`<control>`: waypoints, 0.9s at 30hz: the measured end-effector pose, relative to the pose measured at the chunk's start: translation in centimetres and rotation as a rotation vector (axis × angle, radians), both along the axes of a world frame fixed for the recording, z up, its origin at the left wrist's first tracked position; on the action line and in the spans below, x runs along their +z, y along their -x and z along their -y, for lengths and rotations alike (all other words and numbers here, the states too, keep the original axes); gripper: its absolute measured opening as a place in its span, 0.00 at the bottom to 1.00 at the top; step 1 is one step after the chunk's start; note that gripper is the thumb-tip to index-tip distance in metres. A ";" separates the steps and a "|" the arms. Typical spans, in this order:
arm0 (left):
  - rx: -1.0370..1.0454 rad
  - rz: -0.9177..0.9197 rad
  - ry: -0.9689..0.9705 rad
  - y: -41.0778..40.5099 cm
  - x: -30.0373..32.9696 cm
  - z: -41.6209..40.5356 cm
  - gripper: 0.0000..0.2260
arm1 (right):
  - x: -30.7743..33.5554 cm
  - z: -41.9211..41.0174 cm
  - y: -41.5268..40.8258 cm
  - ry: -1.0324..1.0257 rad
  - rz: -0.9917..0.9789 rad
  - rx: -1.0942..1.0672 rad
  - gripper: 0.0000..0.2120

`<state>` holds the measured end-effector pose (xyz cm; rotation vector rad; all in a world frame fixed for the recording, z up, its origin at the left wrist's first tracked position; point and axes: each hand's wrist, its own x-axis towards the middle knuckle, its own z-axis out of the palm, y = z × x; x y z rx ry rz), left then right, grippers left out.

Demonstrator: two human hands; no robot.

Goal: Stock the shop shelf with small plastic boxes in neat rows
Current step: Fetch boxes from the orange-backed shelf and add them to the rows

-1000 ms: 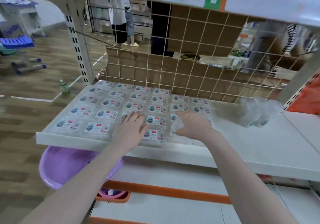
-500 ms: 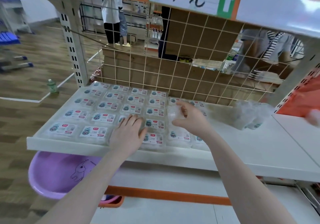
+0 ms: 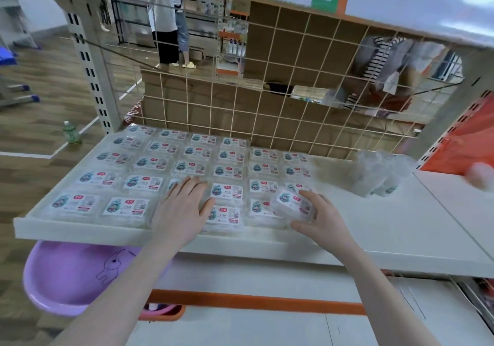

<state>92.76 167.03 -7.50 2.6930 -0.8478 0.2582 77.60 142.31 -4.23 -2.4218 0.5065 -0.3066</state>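
Right hand fingers gripping box, lowering it at shelf front edge; left hand flat, steadying rows; next aligning.

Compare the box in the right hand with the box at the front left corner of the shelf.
The held box is tilted, gripped by the right hand; the corner box lies flat and untouched. The held one sits at the rows' right end, not yet aligned. Both are clear with matching labels.

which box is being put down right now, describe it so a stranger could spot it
On the white shelf, follow the rows of boxes to their right end, near the front. The box sits in the right hand; unlike the flat neighbours, it is tilted.
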 end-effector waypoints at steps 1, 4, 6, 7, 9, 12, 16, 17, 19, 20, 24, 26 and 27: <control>0.001 -0.009 0.000 0.0 0.0 0.0 0.22 | 0.0 0.0 -0.2 0.036 -0.016 0.008 0.35; 0.000 -0.032 -0.005 0.0 0.1 0.0 0.22 | 0.3 -0.1 -0.8 0.131 -0.050 0.034 0.39; -0.004 -0.032 -0.010 0.0 0.3 0.0 0.23 | 0.6 -0.1 -1.2 0.206 -0.071 0.052 0.37; -0.004 -0.032 -0.010 0.0 0.3 0.0 0.23 | 0.9 -0.2 -1.3 0.246 -0.086 0.061 0.35; 0.001 -0.027 -0.009 0.1 0.4 -0.1 0.23 | 1.5 -0.3 -1.6 0.303 -0.115 0.082 0.33; 0.007 -0.016 -0.009 0.2 0.4 -0.1 0.23 | 2.4 -0.9 -1.6 0.312 -0.127 0.135 0.31; 0.003 -0.010 -0.013 0.2 0.4 -0.1 0.23 | 3.2 -2.2 -0.5 0.251 -0.116 0.225 0.32; 0.003 -0.009 -0.013 0.1 0.4 -0.1 0.23 | 3.3 -2.6 -0.2 0.246 -0.113 0.247 0.32; 0.002 -0.012 -0.013 0.1 0.4 0.0 0.23 | 3.4 -3.2 0.3 0.240 -0.111 0.284 0.31; 0.001 -0.014 -0.015 0.1 0.3 0.0 0.23 | 3.4 -3.5 0.6 0.238 -0.114 0.296 0.31; -0.005 -0.016 -0.012 0.0 0.3 0.0 0.23 | 3.0 -4.1 1.4 0.254 -0.147 0.310 0.31; -0.012 -0.014 -0.011 0.1 0.3 -0.1 0.22 | 2.7 -4.2 1.6 0.244 -0.162 0.298 0.31; -0.014 -0.011 -0.012 0.1 0.3 -0.1 0.22 | 2.6 -4.3 1.6 0.244 -0.173 0.294 0.31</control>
